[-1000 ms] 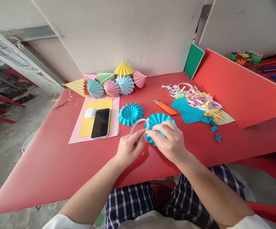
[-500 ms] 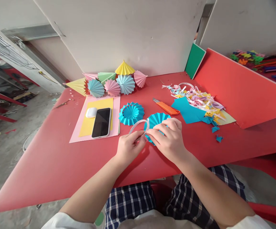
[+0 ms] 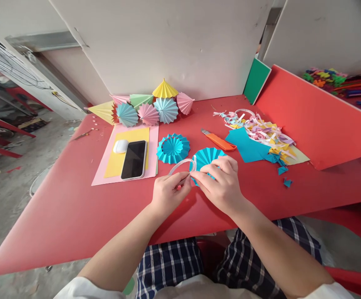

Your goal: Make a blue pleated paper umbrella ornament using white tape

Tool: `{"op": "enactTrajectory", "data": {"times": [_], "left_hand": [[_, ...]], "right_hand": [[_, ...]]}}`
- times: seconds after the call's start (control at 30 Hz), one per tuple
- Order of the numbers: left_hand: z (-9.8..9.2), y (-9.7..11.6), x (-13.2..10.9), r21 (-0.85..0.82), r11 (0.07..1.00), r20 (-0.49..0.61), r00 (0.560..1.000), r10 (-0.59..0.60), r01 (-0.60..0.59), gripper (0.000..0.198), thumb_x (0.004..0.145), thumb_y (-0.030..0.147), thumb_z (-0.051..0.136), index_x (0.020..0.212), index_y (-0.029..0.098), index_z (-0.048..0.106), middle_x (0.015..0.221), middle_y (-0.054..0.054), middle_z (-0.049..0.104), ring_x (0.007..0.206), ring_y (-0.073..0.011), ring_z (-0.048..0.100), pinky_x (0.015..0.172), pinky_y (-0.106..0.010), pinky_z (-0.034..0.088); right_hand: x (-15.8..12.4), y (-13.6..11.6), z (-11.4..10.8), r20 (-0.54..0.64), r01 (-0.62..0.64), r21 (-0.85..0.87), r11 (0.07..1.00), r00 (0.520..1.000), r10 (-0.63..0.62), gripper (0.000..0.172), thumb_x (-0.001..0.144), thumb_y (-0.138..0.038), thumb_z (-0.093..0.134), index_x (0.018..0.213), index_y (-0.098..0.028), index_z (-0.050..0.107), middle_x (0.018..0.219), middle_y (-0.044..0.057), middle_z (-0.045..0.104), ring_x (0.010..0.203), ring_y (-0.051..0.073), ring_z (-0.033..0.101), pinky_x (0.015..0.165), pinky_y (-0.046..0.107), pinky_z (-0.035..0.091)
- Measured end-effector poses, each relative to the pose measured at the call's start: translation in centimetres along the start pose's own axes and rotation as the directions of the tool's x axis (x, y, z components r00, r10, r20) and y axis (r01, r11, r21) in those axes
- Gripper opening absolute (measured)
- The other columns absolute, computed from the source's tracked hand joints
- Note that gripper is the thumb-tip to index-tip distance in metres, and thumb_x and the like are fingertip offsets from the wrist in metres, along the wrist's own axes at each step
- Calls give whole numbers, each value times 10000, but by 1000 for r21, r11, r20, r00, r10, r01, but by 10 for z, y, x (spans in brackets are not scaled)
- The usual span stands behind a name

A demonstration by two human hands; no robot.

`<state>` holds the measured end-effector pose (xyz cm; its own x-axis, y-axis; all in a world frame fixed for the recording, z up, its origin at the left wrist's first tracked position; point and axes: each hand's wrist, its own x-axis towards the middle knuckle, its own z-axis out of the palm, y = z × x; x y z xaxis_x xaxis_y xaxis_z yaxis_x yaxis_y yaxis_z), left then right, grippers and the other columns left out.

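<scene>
Pleated paper parasols (image 3: 165, 110), an orange cutter (image 3: 220, 141) and heaped paper scraps (image 3: 259, 129) suggest a craft workshop.

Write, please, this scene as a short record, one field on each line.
Surface: red table
Left hand: holds white ring
Right hand: at the ring; exact grip hidden
Partly behind right hand: blue folded paper
Further left: second blue piece
Knife: orange, next to blue sheet
Phone: on yellow sheet and pink sheet, beside white case
Back: paper umbrellas
Right: paper scraps, red board
</scene>
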<state>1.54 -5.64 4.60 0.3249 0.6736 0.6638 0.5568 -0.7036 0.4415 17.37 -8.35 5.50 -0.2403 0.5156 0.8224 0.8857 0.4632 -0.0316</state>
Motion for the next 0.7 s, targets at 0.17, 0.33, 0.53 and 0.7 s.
{"op": "enactTrajectory", "data": {"times": [0.17, 0.33, 0.53, 0.7], "left_hand": [[-3, 4, 0, -77, 990, 55, 992, -114, 118, 154, 750, 149, 529, 677, 157, 664, 415, 69, 454, 390, -33, 328, 396, -143, 322], [-7, 7, 0, -186, 952, 115, 967, -226, 244, 155, 753, 157, 532, 704, 134, 676, 425, 49, 496, 396, -41, 362, 406, -157, 357], [-10, 7, 1, -322, 835, 262, 890, -373, 445, 177, 784, 203, 526, 721, 134, 676, 427, 35, 549, 390, -64, 470, 410, -167, 393], [-11, 7, 3, -387, 786, 281, 873, -398, 482, 209, 812, 253, 525, 752, 133, 686, 427, 26, 551, 399, -79, 507, 425, -177, 415]], "right_hand": [[-2, -2, 1, -50, -13, 16, 1000, 999, 14, 144, 751, -133, 668, 811, -264, 671, 687, -33, 633, 784, 141, 491, 899, 350, 361], [-3, -6, 3, -117, -19, 19, 1000, 993, 21, 153, 733, -138, 690, 808, -269, 667, 752, -27, 653, 850, 153, 519, 955, 380, 355], [-3, -5, 5, -139, 2, 37, 999, 990, 3, 152, 744, -143, 684, 816, -273, 650, 808, -44, 663, 937, 154, 556, 1035, 413, 307], [-1, -2, 3, -104, -27, 75, 997, 994, 35, 229, 737, -146, 697, 891, -311, 662, 758, -68, 673, 872, 144, 583, 1046, 430, 309]]}}
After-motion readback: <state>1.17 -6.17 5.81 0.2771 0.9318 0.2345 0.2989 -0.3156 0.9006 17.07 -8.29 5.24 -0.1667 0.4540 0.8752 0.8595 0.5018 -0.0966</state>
